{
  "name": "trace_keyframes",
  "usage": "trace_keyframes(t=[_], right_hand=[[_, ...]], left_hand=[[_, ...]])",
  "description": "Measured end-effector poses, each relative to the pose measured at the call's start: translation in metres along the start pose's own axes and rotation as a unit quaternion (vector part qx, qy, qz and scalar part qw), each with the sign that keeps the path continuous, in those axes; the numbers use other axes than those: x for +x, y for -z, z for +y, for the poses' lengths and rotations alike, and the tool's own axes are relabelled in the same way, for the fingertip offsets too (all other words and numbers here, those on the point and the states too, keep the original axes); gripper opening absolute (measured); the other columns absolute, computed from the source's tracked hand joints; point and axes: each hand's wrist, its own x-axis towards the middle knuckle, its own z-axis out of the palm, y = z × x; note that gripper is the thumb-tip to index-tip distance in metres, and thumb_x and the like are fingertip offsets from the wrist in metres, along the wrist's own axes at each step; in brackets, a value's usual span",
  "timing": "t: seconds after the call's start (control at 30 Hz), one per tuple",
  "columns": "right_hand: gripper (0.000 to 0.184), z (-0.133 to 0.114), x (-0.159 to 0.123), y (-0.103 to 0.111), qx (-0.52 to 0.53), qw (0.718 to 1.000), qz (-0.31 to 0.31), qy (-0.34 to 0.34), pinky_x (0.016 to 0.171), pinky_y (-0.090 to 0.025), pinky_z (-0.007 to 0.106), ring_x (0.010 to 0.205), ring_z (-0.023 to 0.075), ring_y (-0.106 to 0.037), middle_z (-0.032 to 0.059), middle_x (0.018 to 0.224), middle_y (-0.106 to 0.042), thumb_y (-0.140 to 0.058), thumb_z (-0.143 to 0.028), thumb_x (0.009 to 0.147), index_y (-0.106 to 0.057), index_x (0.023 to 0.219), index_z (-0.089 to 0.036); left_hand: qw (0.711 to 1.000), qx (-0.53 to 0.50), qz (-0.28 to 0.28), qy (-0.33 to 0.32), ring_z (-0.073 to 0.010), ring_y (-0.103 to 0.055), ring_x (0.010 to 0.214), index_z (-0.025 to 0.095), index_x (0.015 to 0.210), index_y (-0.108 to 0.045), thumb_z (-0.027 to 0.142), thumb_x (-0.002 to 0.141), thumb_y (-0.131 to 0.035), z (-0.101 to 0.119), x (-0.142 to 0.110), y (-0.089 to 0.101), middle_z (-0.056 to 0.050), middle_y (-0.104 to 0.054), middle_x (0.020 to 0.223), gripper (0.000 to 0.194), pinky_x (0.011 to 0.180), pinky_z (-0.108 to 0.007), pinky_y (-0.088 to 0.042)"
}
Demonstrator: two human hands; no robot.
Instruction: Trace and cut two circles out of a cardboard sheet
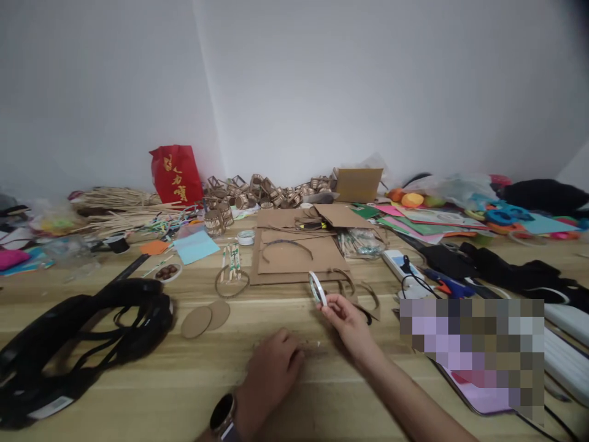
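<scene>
My right hand (347, 319) pinches a thin white roll of tape (318, 288) between thumb and fingers. It holds the roll upright above the table, just in front of the cardboard sheets (299, 253). My left hand (276, 362), with a watch on the wrist, rests on the wood, its fingers curled in; nothing shows in them. Curved brown strips (368, 298) lie behind my right hand. To the left of the hands are two round cardboard discs (197, 322), partly overlapping, and a brown ring (232, 291) beside several patterned sticks (232, 261).
A black strapped device (138, 307) lies at the left. Small woven baskets (271, 190) are heaped by the wall near a red bag (177, 175). Coloured paper (418, 224), a power strip (400, 267) and dark cloth (506, 270) crowd the right side. A small dish (169, 272) holds brown pieces.
</scene>
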Motion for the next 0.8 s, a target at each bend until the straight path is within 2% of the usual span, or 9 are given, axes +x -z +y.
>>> trace_keyframes(t=[0.1,0.2,0.3,0.4,0.5,0.57,0.63,0.73,0.8], right_hand=[[0.04,0.002,-0.009,-0.003,0.005,1.0,-0.02,0.014,0.073,-0.058,0.034,0.08,0.0248,-0.075,0.0077,0.087,-0.079,-0.054,-0.061,0.1,-0.064,0.091,-0.023],[0.026,0.002,-0.015,-0.003,-0.024,0.997,-0.042,0.053,0.078,-0.057,0.036,0.084,0.0256,-0.071,0.0073,0.088,-0.076,-0.059,-0.046,0.099,-0.067,0.091,-0.023],[0.017,0.0,-0.021,-0.004,-0.058,0.989,-0.077,0.113,0.082,-0.054,0.038,0.088,0.0263,-0.068,0.0077,0.09,-0.076,-0.057,-0.032,0.099,-0.07,0.091,-0.024],[0.019,-0.001,-0.024,-0.006,-0.081,0.977,-0.111,0.166,0.08,-0.053,0.038,0.087,0.0265,-0.066,0.0081,0.09,-0.076,-0.054,-0.023,0.099,-0.072,0.093,-0.024],[0.023,-0.003,-0.026,-0.006,-0.12,0.957,-0.125,0.231,0.081,-0.054,0.038,0.088,0.0262,-0.066,0.0088,0.097,-0.078,-0.051,-0.016,0.101,-0.072,0.101,-0.025],[0.021,-0.004,-0.028,-0.004,-0.16,0.939,-0.092,0.289,0.084,-0.056,0.038,0.094,0.0263,-0.068,0.011,0.108,-0.077,-0.053,-0.018,0.103,-0.071,0.109,-0.025],[0.015,-0.006,-0.028,0.001,-0.171,0.934,-0.019,0.313,0.087,-0.057,0.039,0.099,0.027,-0.069,0.0127,0.11,-0.074,-0.058,-0.025,0.103,-0.069,0.113,-0.024],[0.022,-0.014,-0.026,0.008,-0.109,0.967,0.046,0.226,0.088,-0.057,0.041,0.1,0.0283,-0.068,0.0119,0.104,-0.072,-0.058,-0.041,0.103,-0.067,0.111,-0.023],[0.032,-0.019,-0.024,0.011,-0.041,0.993,-0.012,0.11,0.082,-0.057,0.038,0.092,0.0266,-0.07,0.0092,0.096,-0.073,-0.052,-0.051,0.104,-0.067,0.105,-0.023]], left_hand=[[0.995,-0.076,0.062,-0.021,-0.0216,-0.066,0.093,0.018,0.091,-0.072,0.02,0.099,-0.051,-0.005,0.002,-0.005,-0.008,-0.072,0.1,0.023,0.084,-0.032,-0.048],[0.963,-0.235,0.127,-0.039,-0.02,-0.063,0.084,0.017,0.095,-0.072,0.028,0.097,-0.052,-0.01,0.004,-0.006,-0.006,-0.07,0.091,0.023,0.078,-0.032,-0.047],[0.89,-0.43,0.149,-0.002,-0.016,-0.057,0.069,0.015,0.11,-0.069,0.047,0.09,-0.061,-0.012,0.008,-0.003,-0.005,-0.07,0.088,0.039,0.065,-0.028,-0.044],[0.806,-0.576,0.131,0.031,-0.0103,-0.047,0.056,0.014,0.113,-0.066,0.061,0.076,-0.074,-0.01,0.011,0.001,-0.006,-0.072,0.09,0.06,0.053,-0.024,-0.037],[0.765,-0.632,0.114,0.052,-0.0078,-0.043,0.051,0.013,0.108,-0.068,0.063,0.068,-0.082,-0.008,0.012,0.004,-0.003,-0.07,0.082,0.065,0.049,-0.022,-0.033],[0.765,-0.631,0.113,0.054,-0.0077,-0.041,0.05,0.013,0.108,-0.069,0.063,0.07,-0.082,-0.009,0.011,0.005,0.0,-0.067,0.076,0.064,0.048,-0.022,-0.032],[0.791,-0.601,0.111,0.034,-0.0089,-0.043,0.052,0.014,0.106,-0.073,0.062,0.075,-0.078,-0.011,0.008,0.006,0.001,-0.065,0.073,0.057,0.05,-0.022,-0.034],[0.856,-0.507,0.091,-0.047,-0.0149,-0.057,0.067,0.016,0.102,-0.077,0.054,0.087,-0.071,-0.012,0.004,0.009,-0.002,-0.069,0.078,0.041,0.064,-0.025,-0.045],[0.892,-0.429,0.097,-0.108,-0.0192,-0.064,0.081,0.018,0.103,-0.079,0.045,0.093,-0.066,-0.012,0.001,0.009,-0.005,-0.074,0.087,0.032,0.076,-0.029,-0.049]])
